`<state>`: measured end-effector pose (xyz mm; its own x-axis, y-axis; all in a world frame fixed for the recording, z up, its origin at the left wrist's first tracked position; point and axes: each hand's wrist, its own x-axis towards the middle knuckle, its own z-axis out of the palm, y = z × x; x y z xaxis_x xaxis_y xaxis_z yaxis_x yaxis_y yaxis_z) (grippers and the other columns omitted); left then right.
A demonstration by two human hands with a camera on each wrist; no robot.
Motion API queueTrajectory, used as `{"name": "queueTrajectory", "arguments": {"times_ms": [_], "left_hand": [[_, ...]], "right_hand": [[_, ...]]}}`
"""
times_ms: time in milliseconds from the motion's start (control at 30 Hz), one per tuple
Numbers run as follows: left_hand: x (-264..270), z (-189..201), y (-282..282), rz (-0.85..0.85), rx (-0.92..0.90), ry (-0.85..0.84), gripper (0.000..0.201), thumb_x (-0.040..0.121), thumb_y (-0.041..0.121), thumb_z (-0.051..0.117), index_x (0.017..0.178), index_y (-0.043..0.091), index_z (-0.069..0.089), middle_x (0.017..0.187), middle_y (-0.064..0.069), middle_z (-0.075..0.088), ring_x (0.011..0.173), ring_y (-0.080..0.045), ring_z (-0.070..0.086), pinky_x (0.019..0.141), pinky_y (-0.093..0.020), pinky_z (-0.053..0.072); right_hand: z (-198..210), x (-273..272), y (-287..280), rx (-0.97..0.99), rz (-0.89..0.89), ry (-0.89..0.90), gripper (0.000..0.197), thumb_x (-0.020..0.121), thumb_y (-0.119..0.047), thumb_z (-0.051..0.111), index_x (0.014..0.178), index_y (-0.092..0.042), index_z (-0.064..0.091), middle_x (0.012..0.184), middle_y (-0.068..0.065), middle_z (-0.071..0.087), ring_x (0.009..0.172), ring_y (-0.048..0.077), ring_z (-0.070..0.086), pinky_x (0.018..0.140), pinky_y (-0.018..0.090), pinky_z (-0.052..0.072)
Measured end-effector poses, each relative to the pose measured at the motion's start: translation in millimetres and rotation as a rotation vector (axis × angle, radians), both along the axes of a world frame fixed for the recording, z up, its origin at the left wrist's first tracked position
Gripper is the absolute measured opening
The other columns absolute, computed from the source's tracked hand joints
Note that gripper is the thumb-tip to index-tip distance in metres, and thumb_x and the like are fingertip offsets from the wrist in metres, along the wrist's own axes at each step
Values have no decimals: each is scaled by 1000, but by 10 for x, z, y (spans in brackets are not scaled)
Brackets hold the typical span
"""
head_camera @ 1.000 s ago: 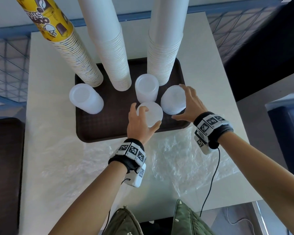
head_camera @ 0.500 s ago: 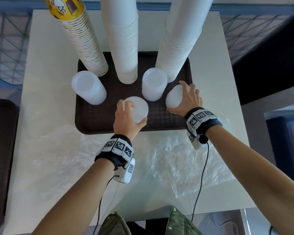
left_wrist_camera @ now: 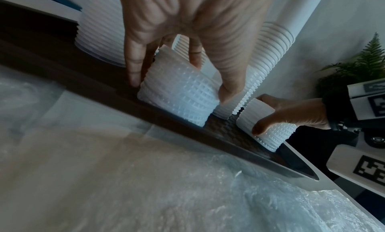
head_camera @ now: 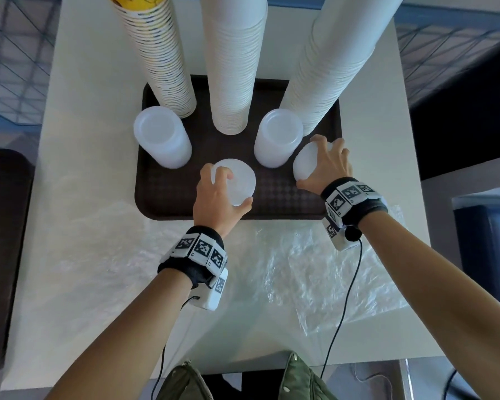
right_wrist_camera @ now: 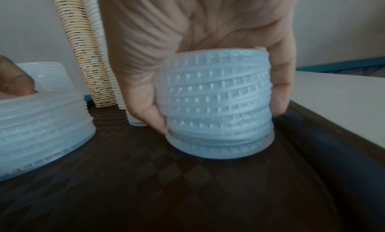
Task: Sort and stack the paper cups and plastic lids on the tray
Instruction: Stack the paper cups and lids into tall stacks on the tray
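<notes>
Well advanced, by the look of it: 3 tall columns of paper cups upright along the far half of the dark tray [head_camera: 168, 197], namely a printed yellow-and-brown cup stack [head_camera: 162, 53] at far left, a plain white cup stack [head_camera: 234, 67] in the middle and another white cup stack [head_camera: 329, 67] at right, leaning a little outward in this wide view. Plastic lids gathered into 4 short translucent piles in front of the cups: a left lid pile [head_camera: 162, 137] just beside the printed cups, a centre lid pile [head_camera: 277, 137] near the right cup column, and 2 lower piles nearer the front rim. Left hand [head_camera: 217, 197] curled over the front lid pile [head_camera: 237, 180], fingers [left_wrist_camera: 133, 67] and thumb clasping its ribbed sides, base seemingly on the tray. Right hand [head_camera: 326, 166] wrapped round the right lid pile [head_camera: 303, 166], thumb and fingers [right_wrist_camera: 279, 87] pinching opposite sides, pile tilted with 1 edge raised off the tray near the right rim. Left to do, probably: merging these 2 short piles with each other or onto the taller piles, then squaring them up. Crumpled clear plastic wrap [head_camera: 300, 269] loose on the white worktop [head_camera: 84, 284] in front of the tray, apparently outside the sorting.
</notes>
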<state>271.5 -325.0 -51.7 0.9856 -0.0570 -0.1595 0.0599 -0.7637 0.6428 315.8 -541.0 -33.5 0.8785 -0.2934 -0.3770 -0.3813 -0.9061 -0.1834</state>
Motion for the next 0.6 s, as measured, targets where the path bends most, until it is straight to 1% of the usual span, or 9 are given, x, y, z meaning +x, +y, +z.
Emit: {"name": "queueTrajectory", "arguments": {"times_ms": [100,200,400,600], "left_hand": [[4,-10,8,-4,-7,-4,54,67,30,78,108,8,49,130,-13,38,106,-35,51,66,-32,45],[4,-5,13,-8,-4,1,54,68,30,78,108,8,49,130,-13,37,106,-34,51,66,-34,46],[17,18,29,-16,1,7,54,68,31,78,107,9,49,129,-13,38,108,-33,51,69,-41,54],[18,23,16,-11,20,11,54,68,32,78,108,9,49,131,-12,37,108,-33,51,69,-37,50]], "right_hand": [[4,8,18,-25,23,11,94,57,-30,82,135,-26,29,130,15,29,121,35,35,91,47,47],[6,9,10,-10,19,14,94,58,-29,82,136,-26,29,131,15,29,122,35,34,93,48,45],[34,58,-95,21,36,49,92,59,-29,82,135,-25,29,131,14,30,121,36,37,91,45,44],[38,39,-88,22,76,80,93,58,-31,82,134,-24,29,127,16,34,121,36,38,93,46,43]]}}
